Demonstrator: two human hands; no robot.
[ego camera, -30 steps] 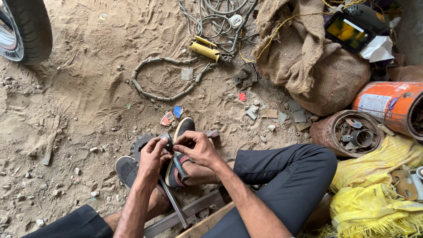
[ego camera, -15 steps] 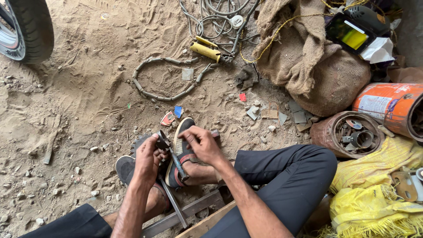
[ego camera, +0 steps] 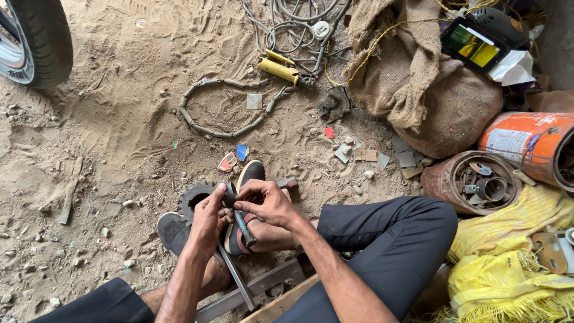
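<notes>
A person sits on sandy ground (ego camera: 119, 119) with both feet in black sandals, the knees drawn up in dark trousers. Both hands meet just above the feet, near the lower middle of the ground.

The left hand (ego camera: 208, 218) is curled shut around the rim of a dark toothed gear (ego camera: 190, 198), which stands on edge in the sand just beside the left sandal (ego camera: 173, 230). The gear's teeth show to the left of the fingers; its right part is hidden behind the hand.

The right hand (ego camera: 272, 203) is closed in a pinch, fingertips pressed on a small dark piece at the gear's right side, where the two hands touch. Exactly what that piece is cannot be made out. From under the hands a thin metal bar (ego camera: 236, 278) slants down toward the lower edge of the ground, crossing a flat metal strip (ego camera: 263, 286). The right sandal (ego camera: 245, 179) lies right behind the hands, toe pointing away.

Well apart, toward the far edge, lie a curved length of chain (ego camera: 221, 128), a yellow-handled tool (ego camera: 278, 69) and a tangle of grey cable (ego camera: 287, 18). A tyre (ego camera: 42, 36) fills the far left corner. Along the right edge sit a burlap sack (ego camera: 430, 96), a rusty tin of metal parts (ego camera: 472, 182), an orange can (ego camera: 526, 143) and yellow cloth (ego camera: 508, 263).
</notes>
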